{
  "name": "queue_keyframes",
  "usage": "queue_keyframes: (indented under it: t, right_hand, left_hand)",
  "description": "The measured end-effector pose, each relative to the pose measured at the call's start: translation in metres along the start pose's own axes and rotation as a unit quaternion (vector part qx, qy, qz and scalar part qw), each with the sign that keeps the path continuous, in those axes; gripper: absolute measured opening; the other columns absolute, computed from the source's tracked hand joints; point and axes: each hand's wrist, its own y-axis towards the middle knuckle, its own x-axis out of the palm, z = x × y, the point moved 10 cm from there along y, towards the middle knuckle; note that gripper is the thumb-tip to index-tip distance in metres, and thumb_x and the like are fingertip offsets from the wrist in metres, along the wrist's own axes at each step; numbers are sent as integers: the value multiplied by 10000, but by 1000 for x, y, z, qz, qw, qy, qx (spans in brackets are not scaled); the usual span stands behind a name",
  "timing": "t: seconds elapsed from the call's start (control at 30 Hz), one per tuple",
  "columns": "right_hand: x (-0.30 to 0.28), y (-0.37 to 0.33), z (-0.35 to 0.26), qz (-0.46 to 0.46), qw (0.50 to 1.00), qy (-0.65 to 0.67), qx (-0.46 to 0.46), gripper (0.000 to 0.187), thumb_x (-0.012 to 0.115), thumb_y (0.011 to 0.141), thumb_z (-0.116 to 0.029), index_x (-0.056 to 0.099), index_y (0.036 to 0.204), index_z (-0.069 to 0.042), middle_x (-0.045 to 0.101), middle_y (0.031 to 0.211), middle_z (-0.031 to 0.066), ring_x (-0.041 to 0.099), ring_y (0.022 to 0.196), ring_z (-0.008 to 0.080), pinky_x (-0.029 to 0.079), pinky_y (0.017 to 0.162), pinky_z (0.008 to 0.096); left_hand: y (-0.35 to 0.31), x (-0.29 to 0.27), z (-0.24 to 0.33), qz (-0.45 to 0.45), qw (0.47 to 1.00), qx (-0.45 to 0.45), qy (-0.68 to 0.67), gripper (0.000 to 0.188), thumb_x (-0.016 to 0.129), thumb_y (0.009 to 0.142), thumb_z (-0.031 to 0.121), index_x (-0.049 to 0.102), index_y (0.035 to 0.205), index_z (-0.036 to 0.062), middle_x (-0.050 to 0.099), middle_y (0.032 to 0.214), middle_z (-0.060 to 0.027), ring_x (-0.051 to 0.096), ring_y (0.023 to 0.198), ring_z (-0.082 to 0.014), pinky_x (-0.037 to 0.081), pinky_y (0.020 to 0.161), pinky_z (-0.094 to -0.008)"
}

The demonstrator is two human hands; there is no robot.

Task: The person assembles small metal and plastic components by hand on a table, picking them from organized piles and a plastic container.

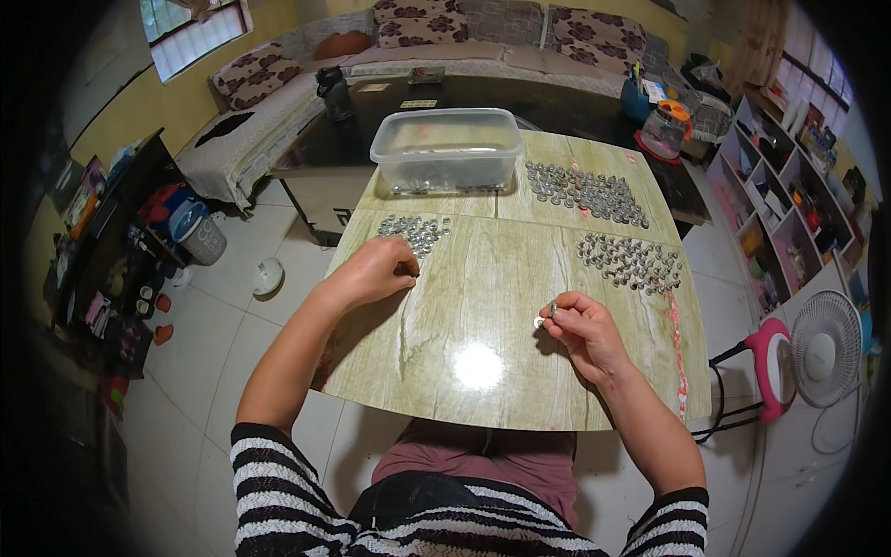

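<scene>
My right hand point(587, 336) is raised over the right half of the table, pinching a small silver metal piece point(554, 308) between thumb and fingertips. A small white spot point(538, 322) shows by those fingertips; I cannot tell what it is. My left hand point(373, 273) rests at the left of the table, fingers curled down and pressed together, so anything in them is hidden. Just beyond it lies a loose cluster of small silver metal pieces point(422, 234). Two larger groups of similar pieces stand at the right, one far point(589, 193) and one nearer point(631, 263).
A clear plastic tub point(447, 167) stands at the table's far left, with some silver pieces at its bottom. Behind the marble-patterned table point(483, 306) is a dark table point(557, 100) carrying a dark bottle point(334, 93). A fan point(822, 348) and pink stool point(775, 369) are at right.
</scene>
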Motion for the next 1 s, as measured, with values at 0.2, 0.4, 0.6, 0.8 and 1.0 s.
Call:
queue_keyframes:
  t: [0.2,0.4,0.6,0.8,1.0]
  right_hand:
    - [2,-1,-1,-1,1000,-8,5,113,534,756,-6,488,858,6,573,827,124,585,682,123,482,632,193]
    - [6,-2,0,-2,999,-39,7,114,543,758,-14,494,859,6,578,821,123,584,672,119,490,625,201]
    - [15,-3,-2,-16,998,-57,-14,114,550,760,-20,498,854,16,572,746,88,567,627,107,475,580,192]
    - [9,-6,-3,-12,996,-87,-18,125,555,767,-48,498,858,14,565,704,67,553,594,93,469,517,199]
    - [7,-5,1,-5,996,-84,-17,104,534,788,-68,497,823,22,559,705,82,543,590,105,478,533,235]
  left_hand:
    - [2,4,5,-17,1000,17,18,135,647,645,91,605,761,35,562,707,-87,541,669,-239,435,604,-314]
    - [9,28,38,-6,916,-77,-394,115,627,709,46,605,813,2,605,758,-44,564,687,-67,460,618,-181]
    - [24,57,94,-53,860,-39,-505,162,630,710,78,604,848,0,606,765,-46,553,694,-74,450,620,-197]
    - [22,72,94,-54,856,-50,-512,167,621,719,76,596,861,-8,606,758,-50,555,681,-75,449,607,-197]
    - [19,81,91,-54,836,-66,-543,167,612,726,70,590,865,-18,606,738,-51,562,666,-79,448,600,-193]
